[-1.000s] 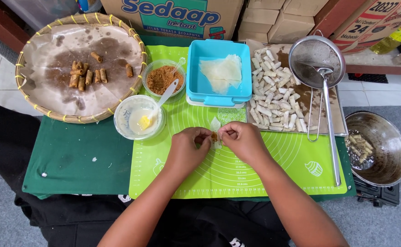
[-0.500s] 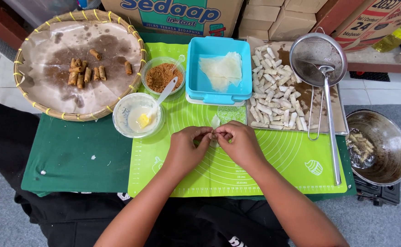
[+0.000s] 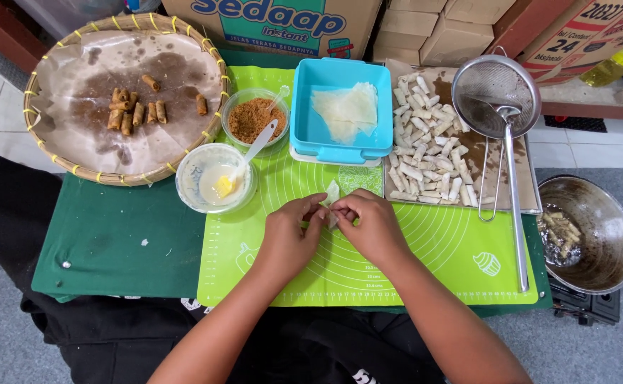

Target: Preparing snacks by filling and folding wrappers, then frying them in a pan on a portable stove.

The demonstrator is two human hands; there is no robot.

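Pale wrapper (image 3: 333, 192) mid-frame on green mat (image 3: 425, 263); left hand (image 3: 290, 238), right hand (image 3: 368, 227) fingers pinched on it. Blue tub (image 3: 304, 107) above.

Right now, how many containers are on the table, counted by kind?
Woven tray: 1
Clear bowls: 2
Blue box: 1
Flat tray of uncooked rolls: 1
Total: 5
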